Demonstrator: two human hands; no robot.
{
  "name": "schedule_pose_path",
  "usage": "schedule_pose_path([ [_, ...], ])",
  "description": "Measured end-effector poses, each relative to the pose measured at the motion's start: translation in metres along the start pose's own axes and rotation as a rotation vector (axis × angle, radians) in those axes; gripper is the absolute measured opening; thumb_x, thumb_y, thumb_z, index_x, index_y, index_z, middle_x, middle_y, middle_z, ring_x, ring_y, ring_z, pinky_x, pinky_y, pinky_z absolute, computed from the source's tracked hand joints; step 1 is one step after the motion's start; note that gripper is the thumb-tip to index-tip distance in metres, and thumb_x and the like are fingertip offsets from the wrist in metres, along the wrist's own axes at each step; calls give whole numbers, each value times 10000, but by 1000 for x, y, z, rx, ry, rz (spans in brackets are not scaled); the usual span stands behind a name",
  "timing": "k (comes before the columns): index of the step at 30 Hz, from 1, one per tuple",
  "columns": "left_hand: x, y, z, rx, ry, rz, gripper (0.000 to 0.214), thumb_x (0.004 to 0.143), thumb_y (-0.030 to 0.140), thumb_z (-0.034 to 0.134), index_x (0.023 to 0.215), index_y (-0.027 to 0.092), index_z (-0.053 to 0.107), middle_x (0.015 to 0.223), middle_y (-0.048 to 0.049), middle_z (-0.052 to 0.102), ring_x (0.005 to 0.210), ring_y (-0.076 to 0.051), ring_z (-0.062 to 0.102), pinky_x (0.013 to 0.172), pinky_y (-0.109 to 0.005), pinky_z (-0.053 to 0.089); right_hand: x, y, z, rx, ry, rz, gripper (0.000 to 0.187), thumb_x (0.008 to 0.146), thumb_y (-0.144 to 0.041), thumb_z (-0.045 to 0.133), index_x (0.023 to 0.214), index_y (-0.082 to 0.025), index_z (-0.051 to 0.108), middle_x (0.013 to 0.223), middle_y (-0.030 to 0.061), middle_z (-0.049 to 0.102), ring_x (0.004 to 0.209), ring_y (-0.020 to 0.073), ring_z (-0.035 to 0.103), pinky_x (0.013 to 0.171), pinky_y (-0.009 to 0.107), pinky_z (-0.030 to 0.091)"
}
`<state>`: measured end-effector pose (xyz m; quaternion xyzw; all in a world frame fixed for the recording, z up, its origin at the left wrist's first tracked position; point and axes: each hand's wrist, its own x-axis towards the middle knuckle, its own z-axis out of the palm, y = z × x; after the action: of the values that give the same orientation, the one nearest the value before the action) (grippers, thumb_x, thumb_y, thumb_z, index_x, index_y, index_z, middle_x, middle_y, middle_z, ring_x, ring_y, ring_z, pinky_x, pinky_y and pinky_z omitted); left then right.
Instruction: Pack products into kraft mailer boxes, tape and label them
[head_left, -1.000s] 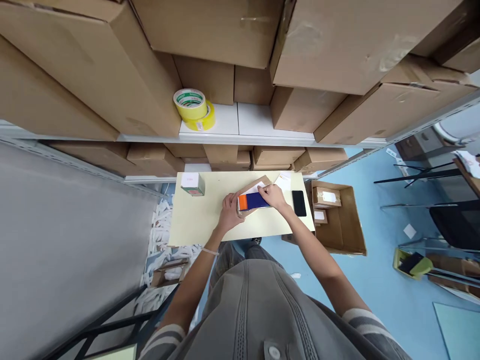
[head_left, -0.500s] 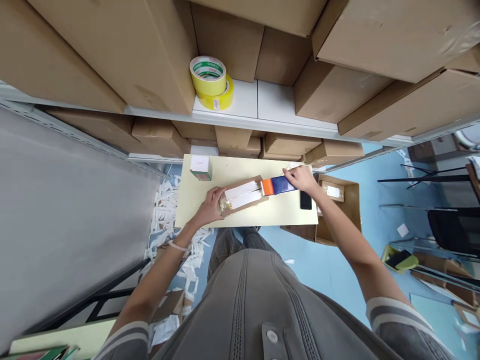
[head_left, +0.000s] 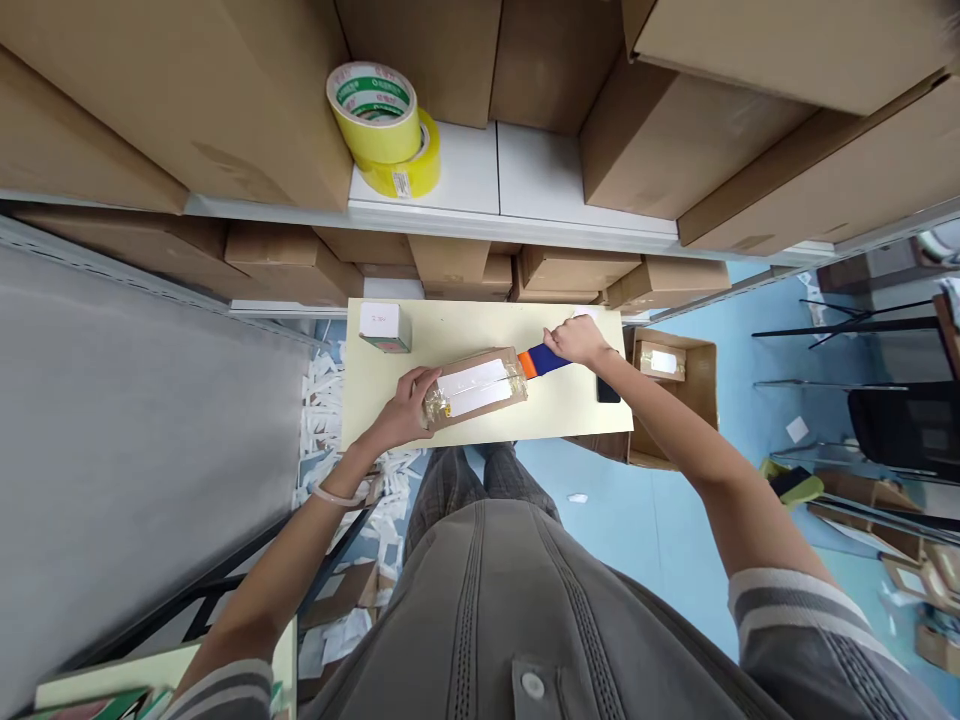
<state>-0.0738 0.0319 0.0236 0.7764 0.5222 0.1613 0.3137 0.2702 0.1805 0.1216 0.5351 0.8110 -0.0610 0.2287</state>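
Note:
On the cream table, my left hand is closed around the left end of a small cardboard box. The box lies slightly slanted, with a white label and clear tape on its upper face. My right hand grips the far end of a flat blue-and-orange box. Its orange end meets the right end of the cardboard box; I cannot tell how much of it sits inside. Partly under my right forearm lies a black phone.
A white-and-green box stands on the table's back left. Two yellow tape rolls sit on the shelf among cardboard boxes. An open carton is right of the table; paper scraps cover the floor at left.
My right hand has moved left and a little up with the blue-and-orange box, and less of its orange end shows. The split across the label has narrowed. The view has shifted slightly.

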Motion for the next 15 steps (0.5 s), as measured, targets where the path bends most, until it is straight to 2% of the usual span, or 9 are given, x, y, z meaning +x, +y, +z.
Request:
schedule_pose_path([
  [3, -4, -5, 3, 18, -12, -12, 1150, 580, 274, 827, 1543, 238, 200, 1481, -152, 259, 1428, -365, 282, 1070, -483, 480, 12, -22, 13, 69, -29, 53, 565, 1011, -392, 304, 988, -65, 764, 1010, 227, 733, 1002, 296, 663, 825, 345, 389],
  [8, -26, -38, 9, 17, -10, -88, 1097, 633, 282, 799, 1539, 199, 187, 1493, -181, 212, 1448, -373, 245, 1050, -479, 497, 31, -47, 35, 209, -62, 122, 558, 1005, -422, 312, 995, -83, 755, 1037, 211, 728, 1021, 295, 662, 836, 332, 422],
  [11, -35, -54, 10, 22, -37, -89, 1047, 661, 252, 769, 1535, 185, 195, 1499, -188, 193, 1454, -367, 244, 1061, -474, 488, 43, -55, 47, 295, -116, 178, 528, 997, -422, 343, 1061, -68, 730, 1097, 219, 713, 1075, 284, 646, 857, 305, 433],
  [15, -35, -57, 10, 50, -72, -114, 1086, 641, 260, 789, 1541, 217, 182, 1511, -180, 176, 1457, -382, 227, 998, -474, 534, 55, -55, 60, 449, -222, 342, 443, 956, -372, 430, 1139, -72, 699, 1195, 217, 686, 1102, 282, 645, 835, 289, 454],
])
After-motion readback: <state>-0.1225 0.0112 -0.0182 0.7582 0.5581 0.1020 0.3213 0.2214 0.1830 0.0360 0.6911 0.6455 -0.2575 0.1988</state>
